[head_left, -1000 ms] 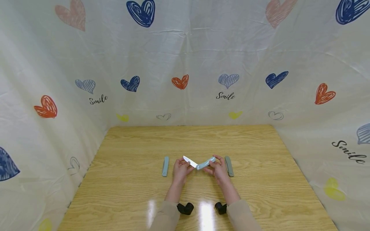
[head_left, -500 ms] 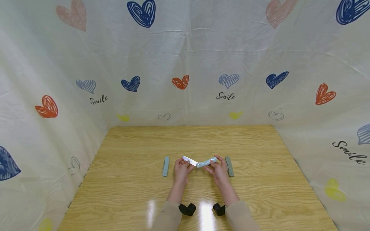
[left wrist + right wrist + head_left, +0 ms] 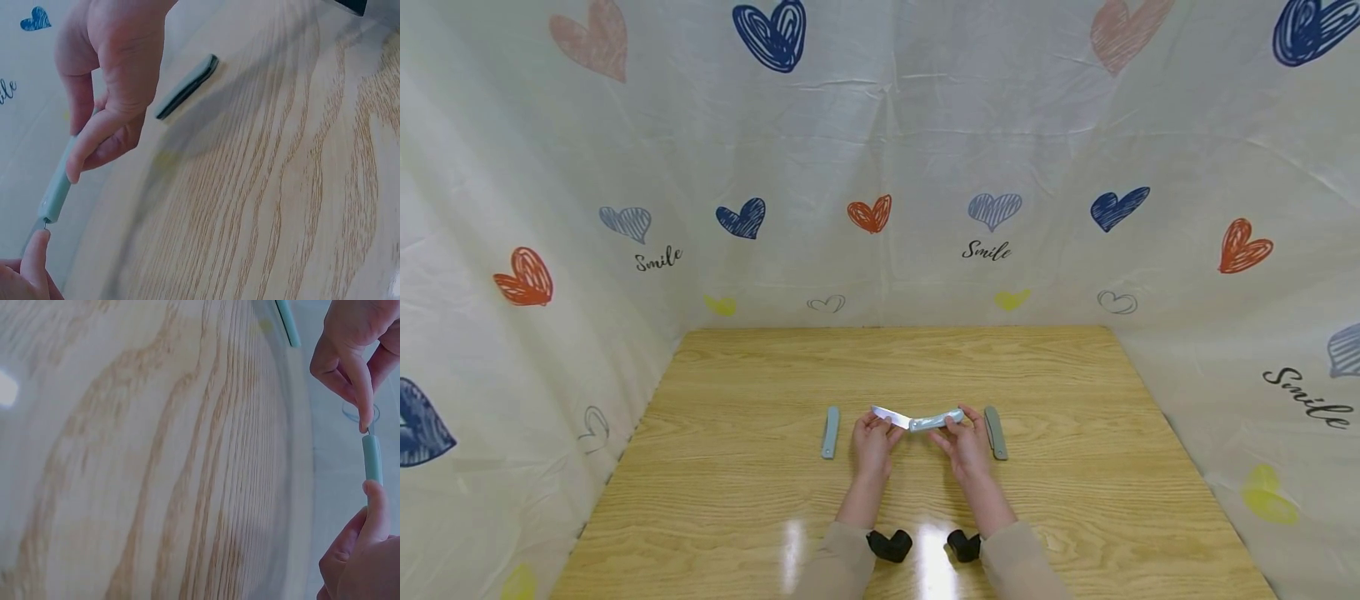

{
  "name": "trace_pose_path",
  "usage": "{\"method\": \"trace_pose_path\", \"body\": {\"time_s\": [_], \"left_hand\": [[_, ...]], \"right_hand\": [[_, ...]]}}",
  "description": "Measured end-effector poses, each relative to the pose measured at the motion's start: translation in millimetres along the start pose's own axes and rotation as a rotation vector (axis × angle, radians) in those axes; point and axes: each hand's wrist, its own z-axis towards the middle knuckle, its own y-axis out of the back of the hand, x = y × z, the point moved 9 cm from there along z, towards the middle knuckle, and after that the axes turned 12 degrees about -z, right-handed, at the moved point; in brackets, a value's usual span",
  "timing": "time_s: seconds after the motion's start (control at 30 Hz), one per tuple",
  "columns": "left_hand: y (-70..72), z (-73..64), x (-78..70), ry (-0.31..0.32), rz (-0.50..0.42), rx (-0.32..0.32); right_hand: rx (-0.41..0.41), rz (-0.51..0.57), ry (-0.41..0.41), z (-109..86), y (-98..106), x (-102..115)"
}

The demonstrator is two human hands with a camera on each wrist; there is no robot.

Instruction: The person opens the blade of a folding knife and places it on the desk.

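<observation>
Over the middle of the table I hold a folding knife [image 3: 931, 422] with a pale blue handle, its blade [image 3: 891, 417] swung well out. My left hand [image 3: 872, 442] pinches the blade between thumb and fingers. Around the handle are the thumb and fingers of my right hand [image 3: 968, 442]. In the left wrist view, the handle [image 3: 57, 194] runs between both hands. Only a sliver of blade shows near the pivot in the right wrist view, beside the left fingertips [image 3: 364, 422].
A pale blue folded knife [image 3: 830, 432] lies left of my left hand. Just right of my right hand lies a grey-green folded knife [image 3: 996, 432]. The wooden table [image 3: 760, 500] is bordered by a white curtain [image 3: 925, 125] with printed hearts.
Blade and handle have swung wider apart, closer to a straight line. Both hands still hold the knife, with small shifts of the wrists.
</observation>
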Motion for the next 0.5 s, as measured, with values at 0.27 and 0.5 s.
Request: {"method": "trace_pose_path", "body": {"time_s": [0.27,0.5], "left_hand": [[0.3,-2.8,0.9,-0.020,-0.020,-0.040],[1.7,-5.0,2.8,-0.030,-0.056,-0.076]], "right_hand": [[-0.026,0.038,0.012,-0.3,-1.3,-0.2],[-0.048,0.092,0.018,0.3,-1.2,-1.9]]}}
